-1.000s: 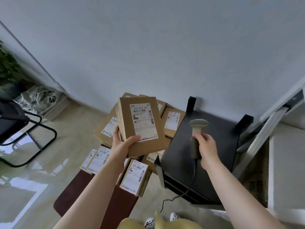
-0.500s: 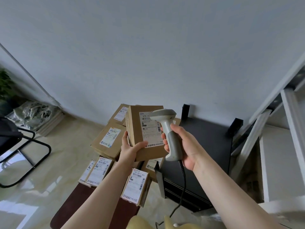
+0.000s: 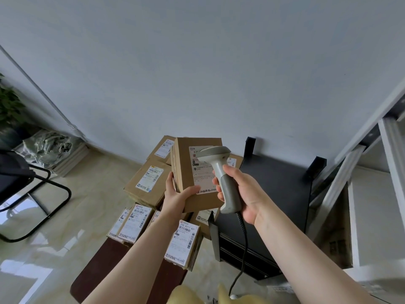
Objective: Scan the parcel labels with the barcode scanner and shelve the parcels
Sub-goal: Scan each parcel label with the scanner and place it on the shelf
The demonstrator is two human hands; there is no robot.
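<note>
The left hand (image 3: 175, 194) holds the parcel (image 3: 198, 172) upright in front of the wall (image 3: 197, 73), thumb curled across the lower front face and fingers wrapped behind the left edge. The parcel's long axis runs near vertical, tilted slightly, and its white label (image 3: 202, 172) faces the person. The right hand (image 3: 243, 191) grips the handle of the barcode scanner (image 3: 221, 178), fingers closed round it; the scanner head points left and overlaps the upper part of the label, handle sloping down to the right, coiled cable (image 3: 243, 242) hanging to the floor. Behind and below the parcel, more labelled cardboard boxes (image 3: 146, 183) are stacked, and flat ones (image 3: 183, 243) lie on a dark bench (image 3: 105, 266). A black cabinet (image 3: 278, 194) stands just right of the stack, and a pale shelf frame (image 3: 355, 172) bounds the right side. Open tiled floor (image 3: 76, 216) lies to the left, up to a black chair (image 3: 28, 189).
</note>
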